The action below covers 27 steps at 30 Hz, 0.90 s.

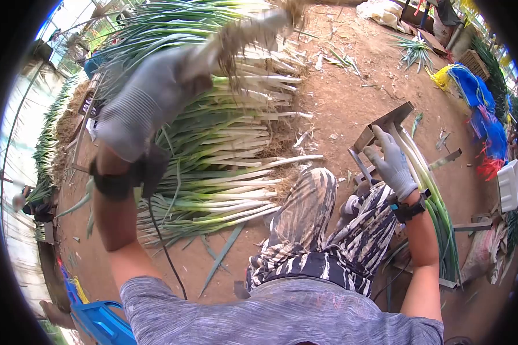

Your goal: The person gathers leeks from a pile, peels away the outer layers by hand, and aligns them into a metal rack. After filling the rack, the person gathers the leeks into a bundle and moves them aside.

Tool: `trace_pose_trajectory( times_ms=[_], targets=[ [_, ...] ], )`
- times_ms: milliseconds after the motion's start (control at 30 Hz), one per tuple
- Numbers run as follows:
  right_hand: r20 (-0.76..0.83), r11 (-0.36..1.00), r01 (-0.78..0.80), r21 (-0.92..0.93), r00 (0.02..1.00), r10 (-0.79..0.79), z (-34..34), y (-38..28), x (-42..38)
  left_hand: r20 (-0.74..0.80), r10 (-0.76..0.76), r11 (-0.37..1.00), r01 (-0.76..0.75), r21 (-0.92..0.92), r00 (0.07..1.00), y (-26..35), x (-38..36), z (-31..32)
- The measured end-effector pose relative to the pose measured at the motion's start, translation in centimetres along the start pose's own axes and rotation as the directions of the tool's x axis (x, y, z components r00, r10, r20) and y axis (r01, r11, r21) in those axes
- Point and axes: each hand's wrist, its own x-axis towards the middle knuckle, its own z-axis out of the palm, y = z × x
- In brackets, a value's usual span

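My left hand [161, 92], in a grey glove and smeared by motion, is raised over the pile at the upper left. Its fingers are closed round long onions [236, 46], whose pale stalks and dirty, ragged root ends point to the upper right. In a grey glove too, my right hand [392, 161] has its fingers apart beside a metal stand [380, 126]. It lies against several long green onions [429, 178] resting in that stand, their green leaves toward me. Below my left hand spreads a large pile of long green onions [230, 144], roots to the right.
Bare brown soil [339, 75] with scattered leaf scraps lies ahead. Blue netting [480, 109] and a white foam box [509, 185] are at the right. A blue plastic chair-like object [103, 322] stands at the lower left. More onions [52, 132] line the left wall.
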Motion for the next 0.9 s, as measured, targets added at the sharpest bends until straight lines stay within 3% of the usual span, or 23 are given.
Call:
trace_pose_trajectory(
  times_ms=[67, 100, 133, 167, 200, 267, 333, 400, 433, 533, 600, 667, 733, 867, 900],
  targets=[
    [0.02, 1.0, -0.018, -0.011, 1.0, 0.019, 0.3, 0.0, -0.2, 0.093, 0.143, 0.953, -0.111, -0.282, 0.985, -6.9, 0.2, 7.4],
    [0.059, 0.999, -0.034, 0.008, 0.998, 0.033, 0.4, -0.3, -0.1, 0.098, 0.087, 0.996, -0.083, -0.043, 0.991, -10.6, 0.5, 11.0],
    [0.099, 0.998, -0.048, 0.028, 0.994, 0.046, 0.5, -0.8, 0.1, 0.236, -0.079, 0.994, 0.095, -0.053, 0.968, -11.3, 0.4, 12.9],
    [0.136, 0.997, -0.06, 0.048, 0.989, 0.053, 0.8, -1.3, 0.4, 0.189, -0.032, 0.99, 0.057, -0.127, 0.982, -14.0, -0.3, 16.3],
    [0.154, 0.997, -0.035, 0.069, 0.988, 0.024, 1.5, -1.5, 0.7, 0.265, -0.022, 0.994, 0.049, -0.097, 0.964, -15.3, -0.7, 17.5],
    [0.188, 0.993, 0.023, 0.115, 0.981, -0.044, 2.9, -2.2, 1.1, 0.406, -0.165, 0.957, 0.245, -0.153, 0.899, -16.9, -1.3, 19.2],
    [0.271, 0.978, 0.065, 0.197, 0.955, -0.118, 3.5, -5.4, 2.1, 0.335, -0.068, 0.843, 0.233, -0.485, 0.94, -17.0, -2.1, 21.1],
    [0.285, 0.928, 0.213, 0.305, 0.91, -0.302, 5.4, -8.1, 2.9, 0.281, 0.049, 0.91, 0.073, -0.408, 0.958, -13.5, -1.6, 19.1],
    [0.362, 0.927, 0.187, 0.324, 0.881, -0.304, 6.7, -9.2, 3.3, 0.252, 0.107, 0.931, -0.009, -0.364, 0.962, -11.8, -1.4, 18.2],
    [0.521, 0.883, 0.03, 0.469, 0.798, -0.304, 13.5, -9.1, 2.5, 0.309, 0.14, 0.919, -0.008, -0.394, 0.941, -8.0, -1.0, 16.6],
    [0.506, 0.76, -0.082, 0.645, 0.791, -0.344, 15.8, -12.3, 2.1, 0.301, 0.237, 0.811, -0.017, -0.584, 0.924, -6.0, -0.6, 15.7],
    [0.429, 0.546, -0.167, 0.821, 0.811, -0.398, 16.4, -16.6, 2.1, 0.225, 0.28, 0.683, -0.029, -0.73, 0.933, -4.3, -0.4, 15.3],
    [0.476, 0.467, -0.287, 0.837, 0.804, -0.358, 15.8, -17.4, 1.9, 0.129, 0.29, 0.567, -0.062, -0.821, 0.948, -2.8, -0.2, 14.8],
    [0.557, 0.278, -0.486, 0.828, 0.764, -0.324, 14.8, -19.2, 2.8, -0.016, 0.292, 0.158, -0.065, -0.985, 0.956, -0.9, 0.4, 9.2],
    [0.5, 0.234, -0.444, 0.865, 0.807, -0.314, 14.6, -20.0, 2.2, -0.043, 0.306, 0.126, -0.085, -0.988, 0.951, -0.8, 0.5, 8.2]
  ],
)
